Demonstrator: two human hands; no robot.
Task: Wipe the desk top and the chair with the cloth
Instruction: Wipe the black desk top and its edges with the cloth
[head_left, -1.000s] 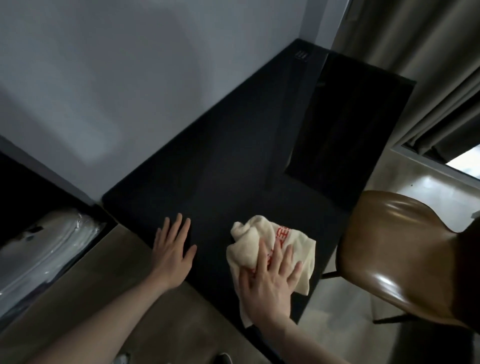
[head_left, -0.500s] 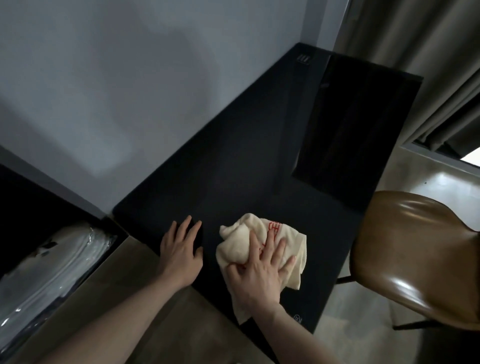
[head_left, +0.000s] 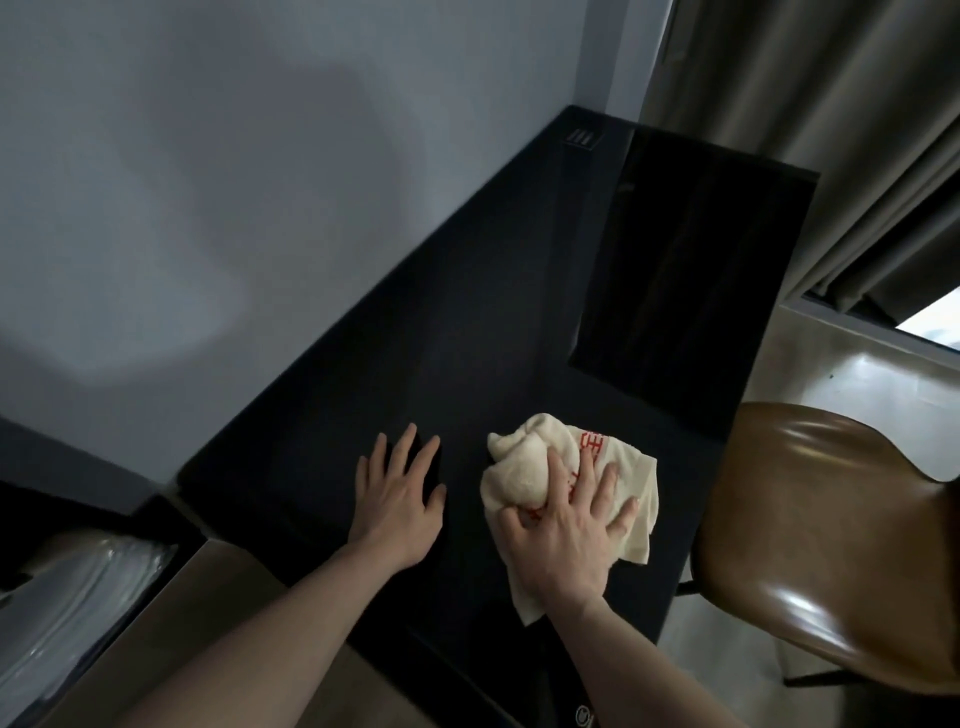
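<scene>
Two bare hands lie on the black desk top (head_left: 467, 332), both near its front edge at about 6 o'clock in the view. The right hand (head_left: 563, 535) presses flat on a bunched cream cloth (head_left: 524, 478) with red print, its fingers straight and spread apart, pointing toward 1 o'clock; the thumb lies against the cloth's left side. The cloth sits crumpled on the desk's near right part, its long axis running from 12 o'clock down to 6 o'clock, with one end sticking out beneath the wrist and the bulkier wad ahead of the fingertips. The left hand (head_left: 397, 499) rests palm down on the bare desk just to the cloth's left, fingers straight and fanned, holding nothing. A glossy dark panel (head_left: 691, 270) covers the desk's far right portion. A brown chair (head_left: 831, 545) stands at 3 o'clock, beside the desk's right edge. Grey curtains (head_left: 831, 130) hang at 1 o'clock.
</scene>
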